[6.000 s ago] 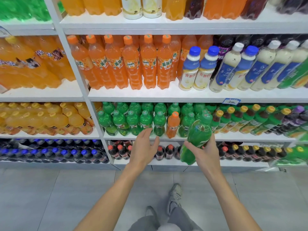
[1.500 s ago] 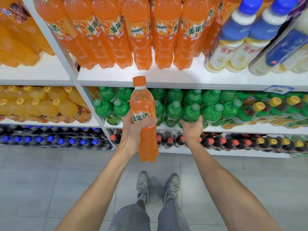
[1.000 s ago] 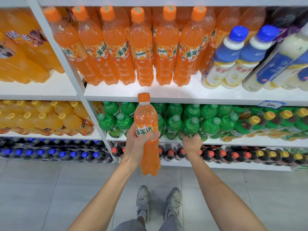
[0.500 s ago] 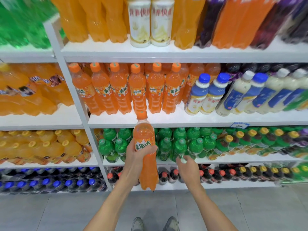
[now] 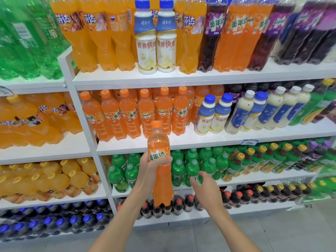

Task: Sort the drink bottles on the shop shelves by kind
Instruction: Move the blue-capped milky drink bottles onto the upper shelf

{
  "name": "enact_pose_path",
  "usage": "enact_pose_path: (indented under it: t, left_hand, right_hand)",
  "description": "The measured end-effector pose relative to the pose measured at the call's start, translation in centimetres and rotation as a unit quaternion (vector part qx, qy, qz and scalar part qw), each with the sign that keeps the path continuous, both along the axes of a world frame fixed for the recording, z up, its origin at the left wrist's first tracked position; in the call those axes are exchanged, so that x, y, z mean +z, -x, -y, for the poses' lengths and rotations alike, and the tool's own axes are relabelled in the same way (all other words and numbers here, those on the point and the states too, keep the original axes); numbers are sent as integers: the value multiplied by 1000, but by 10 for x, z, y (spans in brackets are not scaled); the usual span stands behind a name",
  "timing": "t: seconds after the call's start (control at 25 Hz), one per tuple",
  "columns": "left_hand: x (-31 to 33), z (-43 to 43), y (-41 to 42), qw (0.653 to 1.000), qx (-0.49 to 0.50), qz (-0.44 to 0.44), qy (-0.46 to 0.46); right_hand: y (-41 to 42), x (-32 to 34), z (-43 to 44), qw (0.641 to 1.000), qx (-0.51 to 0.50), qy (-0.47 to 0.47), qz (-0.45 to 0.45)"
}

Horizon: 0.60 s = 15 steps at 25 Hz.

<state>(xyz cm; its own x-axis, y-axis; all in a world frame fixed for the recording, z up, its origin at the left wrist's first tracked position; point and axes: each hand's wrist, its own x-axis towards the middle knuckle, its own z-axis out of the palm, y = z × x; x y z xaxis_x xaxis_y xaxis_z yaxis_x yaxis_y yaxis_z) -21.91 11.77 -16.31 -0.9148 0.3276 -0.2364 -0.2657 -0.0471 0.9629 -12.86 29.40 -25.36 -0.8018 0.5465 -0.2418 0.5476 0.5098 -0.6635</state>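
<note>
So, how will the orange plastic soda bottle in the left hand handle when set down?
Full-looking, the orange plastic soda bottle is probably hefty. Tall and narrow, it may tip if nudged. Glossy plastic may be slippery.

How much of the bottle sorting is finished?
Looks done: the small green plastic bottles stand together with no other colour showing among them. In hand: the left hand grips one orange plastic soda bottle, not yet on the shelf with the matching orange row; the right hand is empty. Left: two white blue-capped bottles sit among the tall orange bottles on top.
</note>
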Motion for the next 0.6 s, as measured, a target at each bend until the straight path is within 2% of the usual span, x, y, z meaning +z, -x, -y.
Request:
enact_pose_path:
  t: [0.6]
  left_hand:
    - [25,-12,34,998,-44,-31,-35]
  right_hand:
    - [36,74,-10,994,-29,-66,-88]
